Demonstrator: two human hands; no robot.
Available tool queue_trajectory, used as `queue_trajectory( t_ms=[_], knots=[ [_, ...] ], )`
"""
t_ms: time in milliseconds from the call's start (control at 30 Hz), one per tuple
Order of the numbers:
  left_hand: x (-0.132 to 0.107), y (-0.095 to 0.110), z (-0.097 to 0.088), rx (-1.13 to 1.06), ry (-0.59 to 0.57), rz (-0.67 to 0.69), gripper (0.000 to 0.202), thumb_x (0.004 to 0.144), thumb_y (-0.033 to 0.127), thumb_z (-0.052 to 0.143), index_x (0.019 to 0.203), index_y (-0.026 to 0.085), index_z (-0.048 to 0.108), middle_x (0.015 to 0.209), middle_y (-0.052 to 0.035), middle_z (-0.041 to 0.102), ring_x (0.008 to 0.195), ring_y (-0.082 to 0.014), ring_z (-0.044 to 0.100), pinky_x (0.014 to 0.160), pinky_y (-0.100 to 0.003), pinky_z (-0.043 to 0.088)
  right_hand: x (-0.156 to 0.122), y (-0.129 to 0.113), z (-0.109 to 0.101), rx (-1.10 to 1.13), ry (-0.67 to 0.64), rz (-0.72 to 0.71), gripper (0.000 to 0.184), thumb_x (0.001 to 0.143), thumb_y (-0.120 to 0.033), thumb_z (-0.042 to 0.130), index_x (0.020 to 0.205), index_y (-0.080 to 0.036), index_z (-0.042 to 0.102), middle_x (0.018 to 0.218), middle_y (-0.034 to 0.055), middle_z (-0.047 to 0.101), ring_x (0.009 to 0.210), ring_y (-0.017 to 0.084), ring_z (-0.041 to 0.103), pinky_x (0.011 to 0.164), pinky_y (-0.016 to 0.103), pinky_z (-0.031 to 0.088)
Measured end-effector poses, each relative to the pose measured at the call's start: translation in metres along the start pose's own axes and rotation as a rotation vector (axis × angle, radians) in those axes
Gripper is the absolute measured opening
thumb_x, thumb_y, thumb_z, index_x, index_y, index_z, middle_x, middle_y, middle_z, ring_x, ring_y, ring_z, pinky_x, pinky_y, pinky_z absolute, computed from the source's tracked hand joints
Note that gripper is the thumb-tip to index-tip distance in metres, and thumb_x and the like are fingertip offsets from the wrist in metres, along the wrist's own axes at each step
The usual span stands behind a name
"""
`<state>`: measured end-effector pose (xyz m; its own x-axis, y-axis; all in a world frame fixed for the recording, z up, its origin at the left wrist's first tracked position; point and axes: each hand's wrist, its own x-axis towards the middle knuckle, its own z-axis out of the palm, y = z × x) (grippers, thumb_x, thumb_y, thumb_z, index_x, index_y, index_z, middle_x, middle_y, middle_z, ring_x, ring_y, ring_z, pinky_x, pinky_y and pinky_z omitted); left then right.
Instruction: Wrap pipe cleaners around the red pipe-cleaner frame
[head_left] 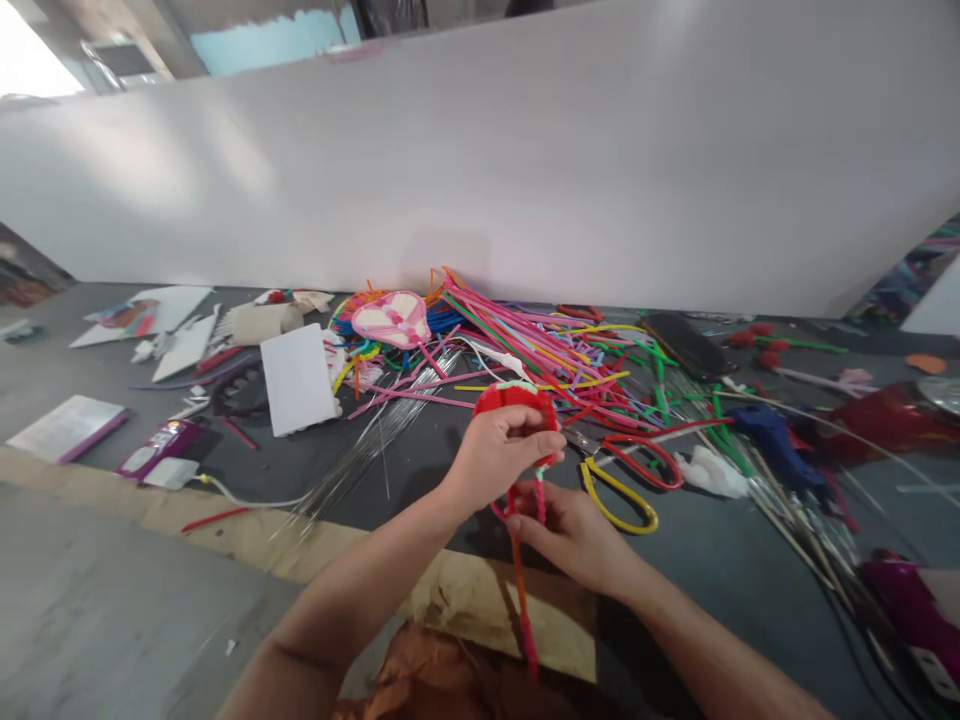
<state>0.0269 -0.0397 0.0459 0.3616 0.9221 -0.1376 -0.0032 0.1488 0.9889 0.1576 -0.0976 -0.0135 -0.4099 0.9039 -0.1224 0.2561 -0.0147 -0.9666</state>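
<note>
My left hand (504,450) is closed on a round red pipe-cleaner piece (491,398) with a pale green edge at its top. Just below it, my right hand (564,530) pinches a twisted pink and red pipe-cleaner stem (539,500) that hangs from this piece. A long orange-red pipe cleaner (523,600) dangles down from between my hands toward my lap. My fingers partly cover the join. Right beside my hands lie scissors (619,490) with one red and one yellow handle loop.
Behind my hands spreads a pile of coloured pipe cleaners (517,330), with a pink-and-cream heart-shaped piece (391,320) on its left. Thin wires (367,440) lie left of centre. A blue glue gun (776,440) sits at right. A white panel (480,170) stands behind the table.
</note>
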Motion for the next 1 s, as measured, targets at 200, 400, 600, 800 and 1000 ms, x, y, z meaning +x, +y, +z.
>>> queue_trajectory(
  t_ms=[200,400,600,800,1000],
  knots=[
    [0.004,0.013,-0.029,0.543,0.321,0.332,0.028,0.084,0.041,0.052,0.089,0.017,0.066,0.081,-0.0036,0.069,0.074,-0.0158,0.064,0.072,-0.026,0.049,0.006,0.006,-0.003,0.341,-0.062,0.094,0.034,0.080,-0.050,0.057,0.086,-0.016,0.057,0.069,-0.0016,0.056,0.055,0.008,0.053,0.054,0.023,0.047],
    [0.017,0.007,-0.058,0.968,0.175,0.296,0.059,0.074,0.038,0.065,0.126,0.015,0.048,0.130,-0.0116,0.053,0.119,-0.0259,0.049,0.100,-0.037,0.037,0.007,0.010,-0.004,0.377,-0.106,0.123,0.037,0.078,-0.050,0.060,0.091,-0.015,0.060,0.069,-0.0019,0.056,0.057,0.008,0.052,0.057,0.023,0.047],
    [0.025,-0.015,-0.064,0.931,0.066,0.160,0.052,0.076,0.043,0.060,0.120,0.017,0.054,0.121,-0.0083,0.060,0.110,-0.0253,0.056,0.094,-0.035,0.041,0.003,0.006,-0.001,0.283,-0.166,0.123,0.036,0.081,-0.049,0.056,0.094,-0.016,0.061,0.072,-0.0013,0.058,0.060,0.010,0.055,0.060,0.024,0.047],
    [0.028,-0.032,-0.075,0.890,0.031,0.063,0.045,0.076,0.048,0.057,0.110,0.018,0.061,0.109,-0.0069,0.066,0.099,-0.0256,0.060,0.088,-0.034,0.043,-0.007,-0.001,-0.040,-0.509,0.013,0.035,0.030,0.088,-0.044,0.046,0.084,-0.020,0.064,0.069,0.0011,0.064,0.064,0.016,0.059,0.059,0.028,0.044],
    [0.029,-0.050,-0.090,0.680,-0.058,0.009,0.045,0.075,0.047,0.058,0.108,0.016,0.063,0.109,-0.0079,0.066,0.097,-0.0240,0.061,0.087,-0.033,0.045,-0.012,0.018,-0.077,-1.079,0.375,-0.041,0.025,0.074,-0.026,0.063,0.096,-0.016,0.061,0.098,0.0130,0.064,0.094,0.029,0.057,0.082,0.043,0.044]
  ],
)
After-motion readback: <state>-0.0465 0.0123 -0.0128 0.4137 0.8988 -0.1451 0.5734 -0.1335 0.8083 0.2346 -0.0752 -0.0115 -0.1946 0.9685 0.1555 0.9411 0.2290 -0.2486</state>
